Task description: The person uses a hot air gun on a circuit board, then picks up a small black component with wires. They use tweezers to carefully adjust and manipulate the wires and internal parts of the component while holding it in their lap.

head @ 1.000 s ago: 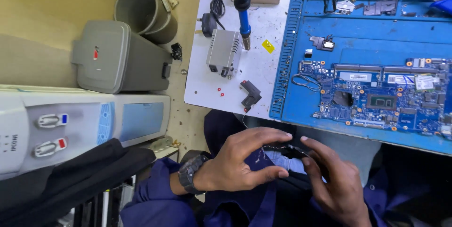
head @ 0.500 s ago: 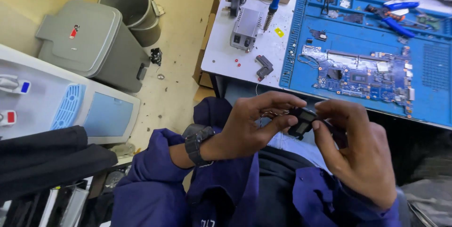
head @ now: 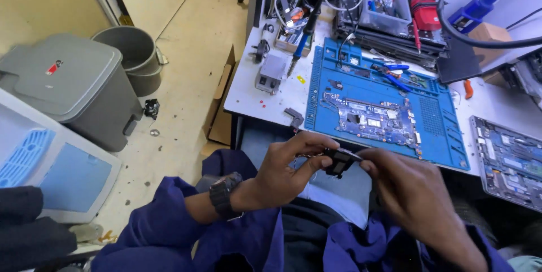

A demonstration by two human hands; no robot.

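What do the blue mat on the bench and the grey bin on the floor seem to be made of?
The blue mat looks like soft, matte silicone or rubber: it lies flat, with moulded compartments and ridged areas. The grey bin looks like hard moulded plastic with a dull, slightly glossy lid and rounded corners. Neither can be confirmed from sight alone.

small black part half hidden by hands

Blue rectangular circuit board lying on the blue rubber work mat atop the white table; grey lidded plastic bin left, before the round grey bucket.
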